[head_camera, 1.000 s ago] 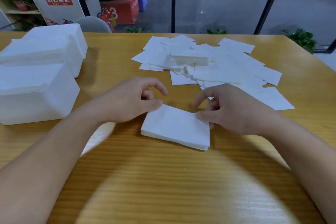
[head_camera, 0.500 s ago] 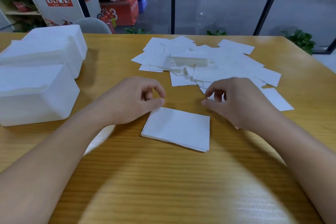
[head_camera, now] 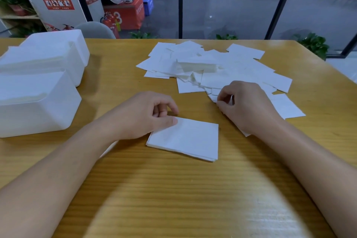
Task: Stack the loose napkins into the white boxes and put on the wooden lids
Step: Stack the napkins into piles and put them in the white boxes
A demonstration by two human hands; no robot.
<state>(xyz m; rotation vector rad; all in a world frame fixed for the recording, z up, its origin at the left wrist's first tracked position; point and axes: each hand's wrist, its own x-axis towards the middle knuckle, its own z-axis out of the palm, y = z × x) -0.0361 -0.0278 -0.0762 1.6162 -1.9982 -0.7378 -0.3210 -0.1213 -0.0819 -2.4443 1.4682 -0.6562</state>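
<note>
A small neat stack of white napkins (head_camera: 190,140) lies on the wooden table (head_camera: 173,199) in front of me. My left hand (head_camera: 146,115) rests at its left corner, the thumb pressing on the top sheet and the fingers loosely curled. My right hand (head_camera: 245,105) is at the near edge of the spread of loose napkins (head_camera: 216,65), its thumb and fingers pinching the corner of one loose napkin (head_camera: 213,97). At the left stand three white boxes (head_camera: 36,102), the two nearer ones filled with napkins. No wooden lids are in view.
The loose napkins cover the far middle and right of the table. Beyond the far edge are a grey chair back (head_camera: 95,29), glass panels with black frames, green plants and a seated person by a red box (head_camera: 125,12).
My right hand has left the right edge of the small stack and moved up and right to the loose napkins, where it now pinches one. My left hand has stayed at the stack's corner.
</note>
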